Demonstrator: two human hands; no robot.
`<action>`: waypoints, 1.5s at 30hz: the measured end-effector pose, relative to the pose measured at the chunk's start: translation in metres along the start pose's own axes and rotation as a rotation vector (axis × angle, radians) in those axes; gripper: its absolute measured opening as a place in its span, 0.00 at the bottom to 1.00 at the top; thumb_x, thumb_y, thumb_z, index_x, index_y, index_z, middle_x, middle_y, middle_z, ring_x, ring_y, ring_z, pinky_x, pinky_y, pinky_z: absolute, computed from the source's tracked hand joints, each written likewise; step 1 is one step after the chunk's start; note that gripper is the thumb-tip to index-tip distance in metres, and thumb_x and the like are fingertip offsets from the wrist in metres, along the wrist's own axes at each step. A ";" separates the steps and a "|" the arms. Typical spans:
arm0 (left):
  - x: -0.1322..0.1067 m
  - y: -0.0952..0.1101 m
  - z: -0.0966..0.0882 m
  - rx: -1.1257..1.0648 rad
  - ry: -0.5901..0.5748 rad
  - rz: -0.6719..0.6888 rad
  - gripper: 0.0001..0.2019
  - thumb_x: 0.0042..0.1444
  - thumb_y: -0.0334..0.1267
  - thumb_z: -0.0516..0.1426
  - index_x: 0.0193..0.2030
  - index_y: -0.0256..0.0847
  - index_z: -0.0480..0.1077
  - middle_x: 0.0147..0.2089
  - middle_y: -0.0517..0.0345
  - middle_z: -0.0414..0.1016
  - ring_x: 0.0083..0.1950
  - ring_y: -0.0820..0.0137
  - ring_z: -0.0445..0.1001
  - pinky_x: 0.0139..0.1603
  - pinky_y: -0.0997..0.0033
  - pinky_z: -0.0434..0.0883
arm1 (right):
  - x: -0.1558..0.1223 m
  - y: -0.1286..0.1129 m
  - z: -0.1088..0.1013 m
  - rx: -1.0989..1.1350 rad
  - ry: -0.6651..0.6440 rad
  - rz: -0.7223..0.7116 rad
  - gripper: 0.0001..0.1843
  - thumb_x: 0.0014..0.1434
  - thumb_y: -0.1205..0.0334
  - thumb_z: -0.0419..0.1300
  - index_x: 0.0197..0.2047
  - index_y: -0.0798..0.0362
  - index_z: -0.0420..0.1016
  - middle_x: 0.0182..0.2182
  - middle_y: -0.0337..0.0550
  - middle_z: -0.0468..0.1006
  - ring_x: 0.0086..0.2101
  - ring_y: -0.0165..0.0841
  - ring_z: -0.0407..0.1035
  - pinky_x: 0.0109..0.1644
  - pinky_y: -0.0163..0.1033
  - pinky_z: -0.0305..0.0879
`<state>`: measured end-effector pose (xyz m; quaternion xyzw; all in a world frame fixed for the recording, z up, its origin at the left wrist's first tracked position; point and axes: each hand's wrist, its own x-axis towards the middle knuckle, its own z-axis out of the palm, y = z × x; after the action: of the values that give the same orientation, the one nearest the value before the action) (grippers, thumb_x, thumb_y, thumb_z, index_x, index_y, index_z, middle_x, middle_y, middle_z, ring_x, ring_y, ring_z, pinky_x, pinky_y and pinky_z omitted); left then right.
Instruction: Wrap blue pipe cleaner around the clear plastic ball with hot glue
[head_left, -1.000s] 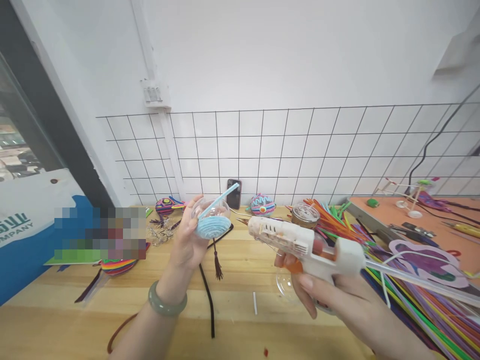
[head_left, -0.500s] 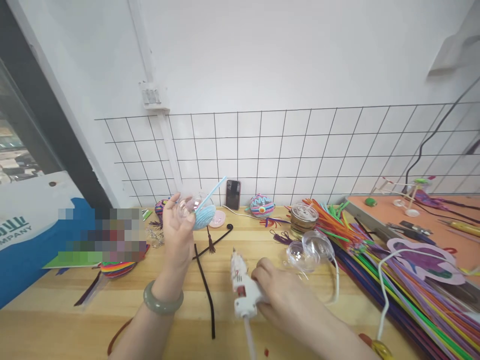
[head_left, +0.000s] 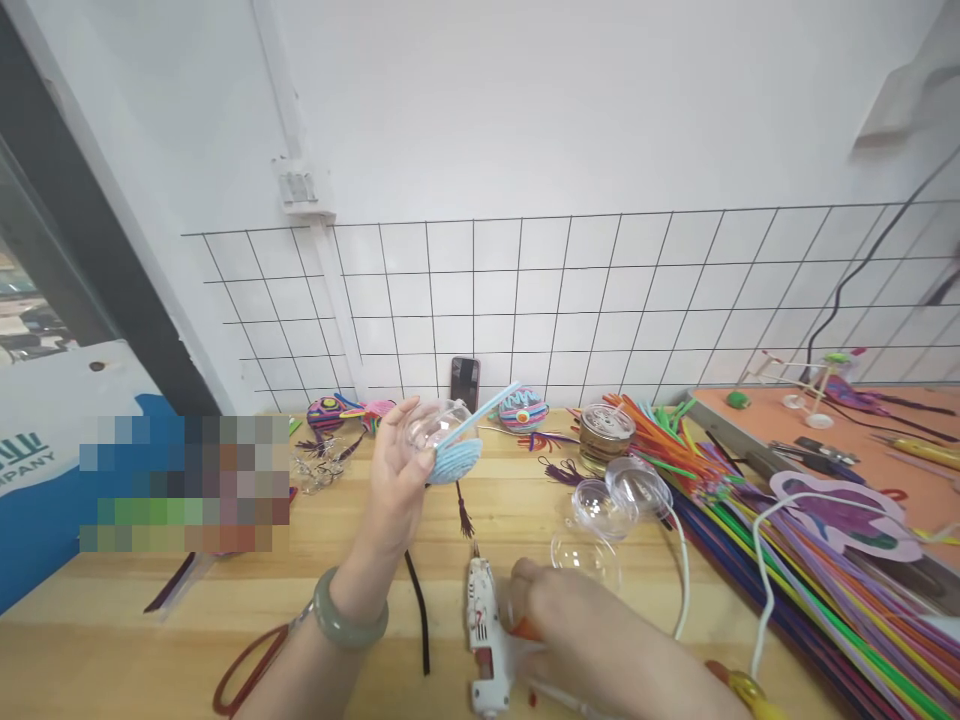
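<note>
My left hand pinches a clear plastic half-ball with its thumb and fingers, raised over the table. A coil of light blue pipe cleaner covers its lower right side, and the coil's loose straight end sticks up to the right. My right hand, slightly blurred, is curled at the handle and orange trigger of a white hot glue gun. The gun's nozzle points away from me, below a dark tassel. Part of its handle is hidden by my fingers.
Clear plastic half-balls and a spool stand right of centre. Colourful pipe cleaners fill the right side. Red-handled scissors lie under my left forearm, a black strip nearby. A phone leans at the back.
My left hand has moved right and slightly towards me with the half-ball. My right hand and the glue gun have shifted towards me, the nozzle now pointing straighter ahead.
</note>
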<state>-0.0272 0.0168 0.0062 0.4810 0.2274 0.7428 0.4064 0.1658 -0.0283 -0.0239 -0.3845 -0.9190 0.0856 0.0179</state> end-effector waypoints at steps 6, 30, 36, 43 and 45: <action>-0.011 -0.012 0.010 0.005 -0.160 -0.091 0.29 0.45 0.46 0.66 0.54 0.46 0.65 0.54 0.48 0.71 0.56 0.55 0.70 0.55 0.52 0.68 | -0.027 0.011 -0.046 0.127 0.865 -0.078 0.09 0.65 0.64 0.55 0.48 0.55 0.68 0.42 0.51 0.74 0.34 0.35 0.73 0.37 0.41 0.71; -0.026 -0.007 0.022 -0.096 -0.242 -0.219 0.29 0.44 0.49 0.67 0.54 0.47 0.68 0.57 0.47 0.70 0.57 0.53 0.70 0.52 0.56 0.71 | -0.026 0.018 -0.048 0.063 1.068 -0.267 0.17 0.62 0.77 0.54 0.51 0.52 0.71 0.36 0.46 0.79 0.35 0.34 0.72 0.36 0.40 0.69; -0.026 -0.007 0.024 -0.162 -0.265 -0.243 0.28 0.44 0.47 0.67 0.54 0.48 0.68 0.56 0.50 0.72 0.57 0.55 0.71 0.53 0.58 0.71 | -0.026 0.018 -0.052 0.046 1.080 -0.273 0.16 0.61 0.78 0.54 0.47 0.54 0.75 0.32 0.46 0.79 0.33 0.34 0.71 0.34 0.38 0.67; -0.029 -0.005 0.029 -0.212 -0.255 -0.282 0.27 0.45 0.46 0.66 0.53 0.47 0.68 0.55 0.51 0.73 0.56 0.56 0.71 0.52 0.58 0.71 | -0.024 0.020 -0.050 0.063 1.078 -0.287 0.15 0.62 0.77 0.54 0.47 0.53 0.75 0.32 0.45 0.78 0.32 0.33 0.70 0.32 0.39 0.67; -0.029 -0.005 0.030 -0.233 -0.249 -0.289 0.27 0.45 0.46 0.66 0.53 0.46 0.68 0.54 0.51 0.73 0.56 0.56 0.71 0.52 0.59 0.70 | -0.023 0.021 -0.048 0.078 1.079 -0.302 0.15 0.62 0.77 0.54 0.48 0.55 0.75 0.32 0.47 0.78 0.32 0.34 0.69 0.32 0.40 0.67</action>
<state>0.0078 -0.0063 0.0000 0.4812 0.1545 0.6330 0.5864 0.2013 -0.0230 0.0205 -0.2372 -0.8206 -0.0926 0.5117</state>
